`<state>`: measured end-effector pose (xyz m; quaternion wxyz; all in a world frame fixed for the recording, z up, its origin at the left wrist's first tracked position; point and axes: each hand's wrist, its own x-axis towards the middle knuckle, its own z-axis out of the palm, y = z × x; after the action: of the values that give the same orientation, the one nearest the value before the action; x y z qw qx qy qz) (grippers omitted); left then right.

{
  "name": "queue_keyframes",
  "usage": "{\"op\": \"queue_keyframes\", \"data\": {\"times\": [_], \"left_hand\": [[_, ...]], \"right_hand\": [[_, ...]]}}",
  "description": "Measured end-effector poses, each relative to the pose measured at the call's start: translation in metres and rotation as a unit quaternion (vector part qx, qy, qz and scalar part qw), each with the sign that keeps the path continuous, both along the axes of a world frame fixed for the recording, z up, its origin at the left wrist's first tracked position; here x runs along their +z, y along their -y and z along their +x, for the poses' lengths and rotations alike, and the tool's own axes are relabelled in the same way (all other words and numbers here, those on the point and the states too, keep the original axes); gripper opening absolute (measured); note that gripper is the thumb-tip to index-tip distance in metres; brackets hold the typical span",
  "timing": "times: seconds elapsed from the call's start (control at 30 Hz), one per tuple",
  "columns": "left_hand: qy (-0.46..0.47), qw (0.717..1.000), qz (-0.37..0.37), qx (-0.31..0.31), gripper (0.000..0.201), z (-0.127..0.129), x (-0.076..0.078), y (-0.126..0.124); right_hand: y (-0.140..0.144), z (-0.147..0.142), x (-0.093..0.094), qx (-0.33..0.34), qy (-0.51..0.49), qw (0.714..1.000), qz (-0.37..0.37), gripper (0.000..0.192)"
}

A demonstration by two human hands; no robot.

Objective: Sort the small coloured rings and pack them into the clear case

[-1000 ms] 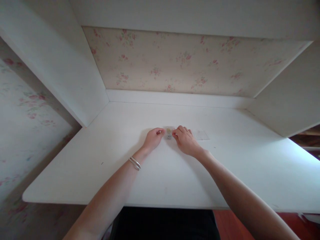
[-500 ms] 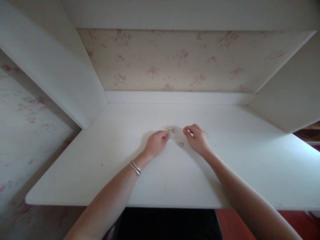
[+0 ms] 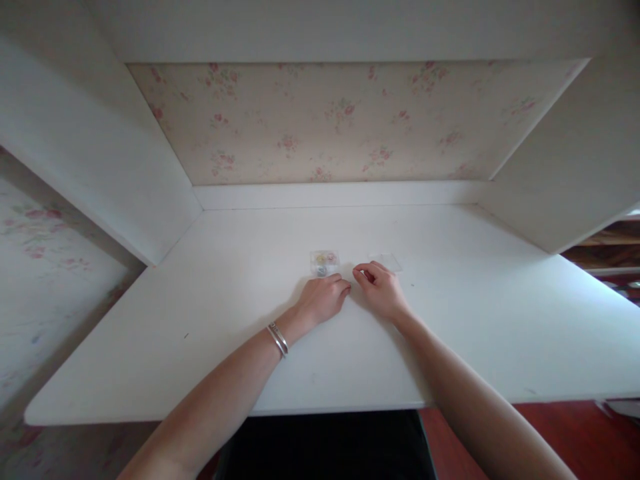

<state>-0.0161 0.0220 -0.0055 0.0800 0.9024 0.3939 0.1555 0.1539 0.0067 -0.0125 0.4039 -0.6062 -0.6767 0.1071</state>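
A small clear box (image 3: pixel 313 263) lies on the white desk, with yellow, pink and grey bits in its compartments. Just below its right corner is my left hand (image 3: pixel 323 298), a silver bangle on its wrist. Its fingers are pressed together at the desk surface, and whatever they pinch is hidden. My right hand (image 3: pixel 384 291) is close by on the right, thumb and forefinger drawn together; I cannot make out anything between them. Behind that hand lies a flat clear piece like a lid (image 3: pixel 389 259), partly covered by it.
The white desk (image 3: pixel 235 267) has a raised back strip, side panels and a shelf above. A small dark sliver (image 3: pixel 187 335) lies on the left, and a tiny speck (image 3: pixel 413 285) right of my right hand. A black seat (image 3: pixel 327 447) is below the front edge.
My left hand has moved from the clear box toward the small greenish piece on the desk, which no longer shows. My right hand has come nearer to it. The view has turned slightly right.
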Motion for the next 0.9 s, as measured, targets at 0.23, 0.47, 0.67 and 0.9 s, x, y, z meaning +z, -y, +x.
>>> {"op": "queue_keyframes", "data": {"times": [0.23,0.47,0.67,0.9], "left_hand": [[0.063,0.998,-0.011,0.017,0.028,-0.005,-0.002,0.002],[0.115,0.99,0.027,0.075,0.029,-0.022,0.001,-0.012],[0.077,0.99,0.038,0.111,0.03,-0.022,0.004,-0.021],[0.049,0.993,0.019,0.109,0.033,-0.012,0.007,-0.019]], "right_hand": [[-0.001,0.003,-0.002,0.001,-0.01,1.0,0.004,0.023],[0.002,0.005,-0.004,0.135,-0.018,0.988,-0.077,0.021],[0.004,0.006,-0.007,0.165,0.05,0.981,-0.086,0.017],[0.003,0.006,-0.004,0.163,0.101,0.977,-0.093,0.02]]}}
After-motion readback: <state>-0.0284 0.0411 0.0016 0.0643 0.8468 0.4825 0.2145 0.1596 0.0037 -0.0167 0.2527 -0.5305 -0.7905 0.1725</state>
